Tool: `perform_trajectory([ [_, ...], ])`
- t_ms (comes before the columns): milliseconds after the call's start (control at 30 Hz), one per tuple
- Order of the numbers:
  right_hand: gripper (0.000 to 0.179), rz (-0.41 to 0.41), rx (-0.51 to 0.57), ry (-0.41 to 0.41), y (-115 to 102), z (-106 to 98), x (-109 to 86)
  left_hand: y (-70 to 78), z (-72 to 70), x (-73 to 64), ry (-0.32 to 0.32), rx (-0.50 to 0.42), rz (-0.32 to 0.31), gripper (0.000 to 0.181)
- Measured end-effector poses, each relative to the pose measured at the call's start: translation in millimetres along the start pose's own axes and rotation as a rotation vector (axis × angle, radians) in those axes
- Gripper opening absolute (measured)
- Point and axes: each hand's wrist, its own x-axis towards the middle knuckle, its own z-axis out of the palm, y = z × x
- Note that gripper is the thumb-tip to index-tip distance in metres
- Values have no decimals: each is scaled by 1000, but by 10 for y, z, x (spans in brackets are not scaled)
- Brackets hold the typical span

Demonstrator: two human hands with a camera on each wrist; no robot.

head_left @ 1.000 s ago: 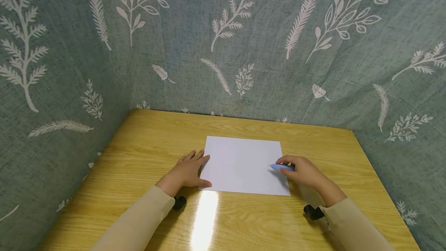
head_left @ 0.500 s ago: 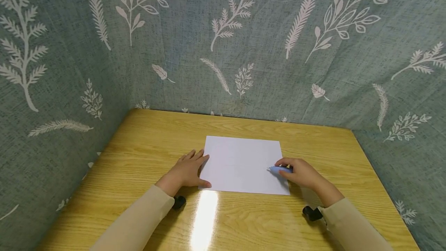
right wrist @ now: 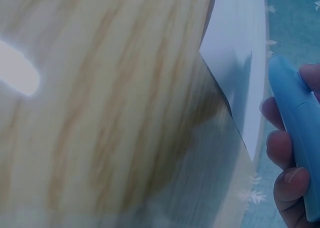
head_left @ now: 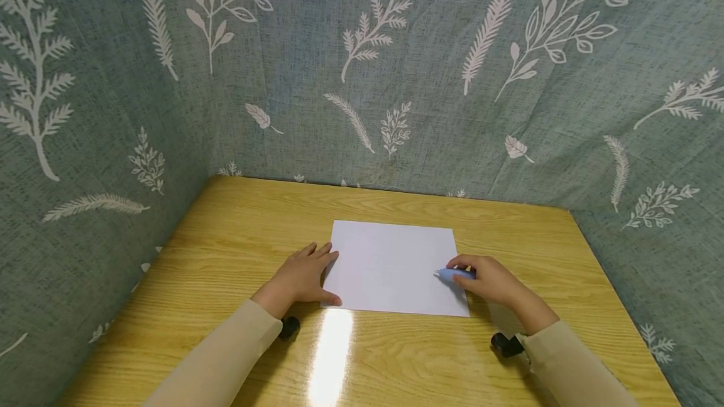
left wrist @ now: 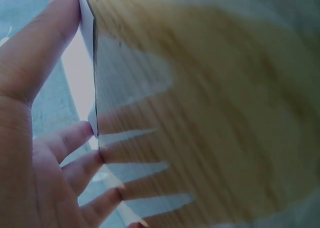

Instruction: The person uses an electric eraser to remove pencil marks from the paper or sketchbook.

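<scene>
A blank-looking white sheet of paper (head_left: pixel 390 262) lies flat on the wooden table. At its left edge rests my left hand (head_left: pixel 301 278), fingers spread, with the thumb and fingertips touching the paper's border. Over the right part of the sheet, my right hand (head_left: pixel 491 278) grips a light-blue, thick pen-shaped tool (head_left: pixel 454 274) whose thin pale tip points left. I cannot tell whether the tip touches the paper. In the right wrist view the tool's rounded blue body (right wrist: pixel 295 118) lies within the curled fingers (right wrist: pixel 280 148); its tip is out of sight there.
The glossy wooden table (head_left: pixel 396 363) carries a bright light reflection in front of the sheet. Green-grey cloth (head_left: pixel 317 130) with white leaf prints hangs behind and at both sides. A black wrist camera (head_left: pixel 507 345) sits below the right sleeve, another (head_left: pixel 290 328) by the left.
My right hand has shifted slightly left and down with the blue tool, mostly in the first half second. My left hand and the paper stay in place.
</scene>
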Motion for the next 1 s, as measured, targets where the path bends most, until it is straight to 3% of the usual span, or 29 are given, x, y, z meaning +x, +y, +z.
perform_trajectory([
  [367,21,-56,-53,1,-56,-7,52,3,-13,9,-11,5,-4,106],
  [1000,19,-28,-81,-26,-90,19,100,4,5,7,-36,-23,-4,109],
])
